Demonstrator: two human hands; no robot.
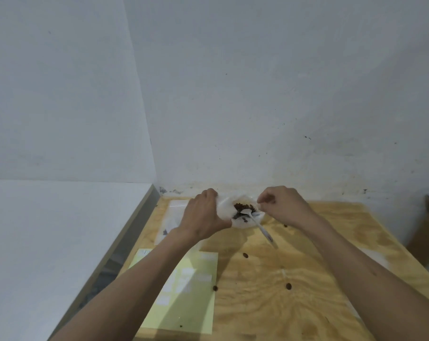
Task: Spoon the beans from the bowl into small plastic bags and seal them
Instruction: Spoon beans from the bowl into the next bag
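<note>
White counter [48, 242] far left, bare, not part of the job. Next to it the plywood table [294, 291], where all the work sits at the far edge by the wall.

Yellow sheet [184, 291] lies flat near the front-left of the table, with pale squares on it; can't read what they are. Behind it a clear plastic sheet or bag pile [174, 215], too washed out to tell which, probably kept close so the next bag is within reach.

Left hand [203, 217] has fingers curled, gripping the left side of a thin plastic bag [224, 205]. Held up and over the bowl [245, 221], likely so any spill drops back in.

Beans [244, 208], dark cluster, are at the middle between the hands; can't tell if they are in the bag or in the bowl below it. Spoon [257, 225], white, rests head-in on the bowl with handle pointing toward the camera, free of both hands, so parked while both hands work the bag.

Right hand [282, 205] pinches something white at the bag's right edge, fingertips closed on it; looks like pulling the mouth wide or starting the seal, unclear which.

Loose beans [245, 255] scattered on the table nearer the camera, well apart from the bowl.
</note>
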